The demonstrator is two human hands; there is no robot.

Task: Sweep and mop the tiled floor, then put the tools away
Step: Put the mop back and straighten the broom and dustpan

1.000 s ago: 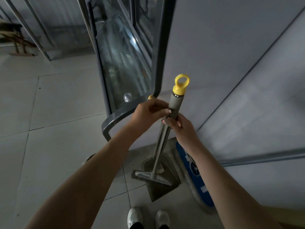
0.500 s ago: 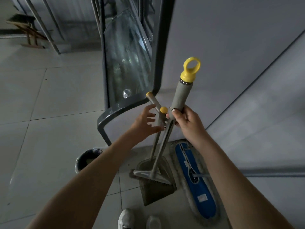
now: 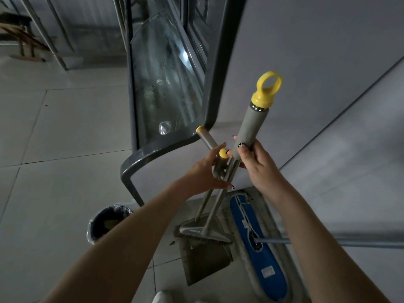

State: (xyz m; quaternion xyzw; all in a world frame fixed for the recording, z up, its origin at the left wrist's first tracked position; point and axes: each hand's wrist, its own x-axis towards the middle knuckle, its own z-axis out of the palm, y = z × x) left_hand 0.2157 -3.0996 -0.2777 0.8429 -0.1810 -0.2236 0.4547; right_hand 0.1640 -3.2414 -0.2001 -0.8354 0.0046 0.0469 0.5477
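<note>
Both hands' grips on broom, dustpan.

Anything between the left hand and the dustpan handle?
Nothing visible. The left hand is open right at the dustpan handle, fingers beside its shaft, near the yellow knob. The right hand holds the broom handle just alongside.

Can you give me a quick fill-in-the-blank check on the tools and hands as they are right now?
1. The right hand grips the grey broom handle, whose top ends in a ____ hanging ring.
2. The broom head rests on the grey ____.
3. The flat mop head lying to the right of the dustpan has a ____ top.
4. The left hand is at the thinner ____ handle.

Missing words: yellow; dustpan; blue; dustpan
</note>
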